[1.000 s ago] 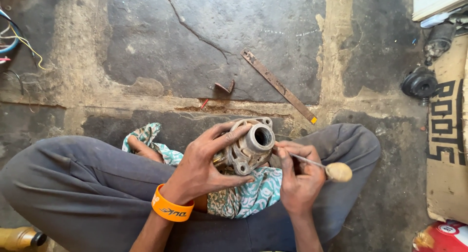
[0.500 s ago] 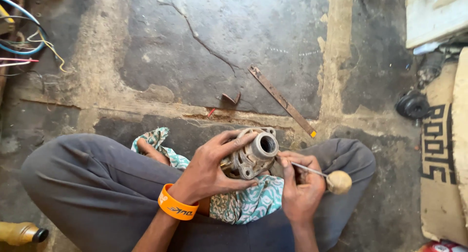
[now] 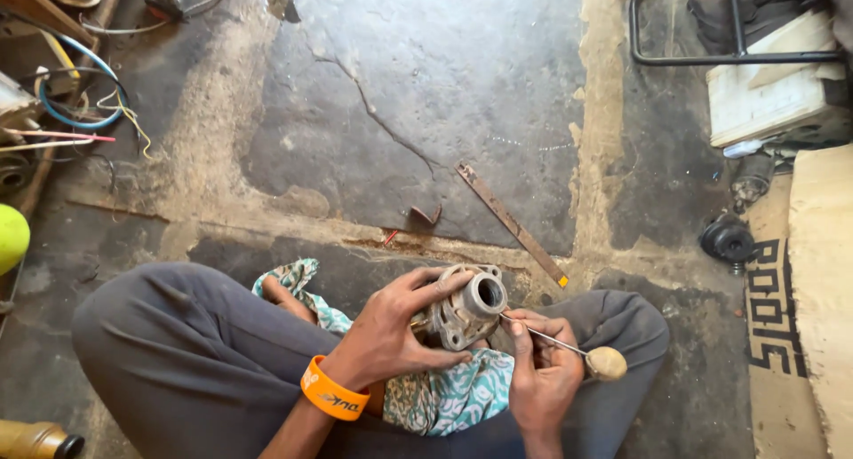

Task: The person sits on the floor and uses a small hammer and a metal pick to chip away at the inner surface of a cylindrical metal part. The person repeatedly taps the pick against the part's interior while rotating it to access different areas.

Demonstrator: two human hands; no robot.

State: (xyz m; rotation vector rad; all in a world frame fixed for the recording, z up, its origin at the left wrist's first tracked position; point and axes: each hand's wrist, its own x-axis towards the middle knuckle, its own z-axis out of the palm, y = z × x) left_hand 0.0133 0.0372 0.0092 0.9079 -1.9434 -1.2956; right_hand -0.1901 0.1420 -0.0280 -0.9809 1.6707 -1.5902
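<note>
I sit cross-legged on a stone floor. My left hand (image 3: 395,330), with an orange wristband, grips a grey metal housing (image 3: 466,310) with a round open bore, held over my lap. My right hand (image 3: 544,370) holds a thin metal tool with a round wooden handle (image 3: 606,363); its tip touches the housing just beside the bore. A green patterned cloth (image 3: 444,397) lies on my lap under the housing.
A flat rusty metal strip (image 3: 511,223) and a small bent metal piece (image 3: 426,215) lie on the floor ahead. Coloured wires (image 3: 84,112) lie at far left, a black round part (image 3: 729,241) and a printed mat (image 3: 777,308) at right, a white box (image 3: 773,95) upper right.
The camera view has tilted and shifted, so the floor scene slid down and right. My hands keep the same hold on the housing and tool, with the tip still at the bore.
</note>
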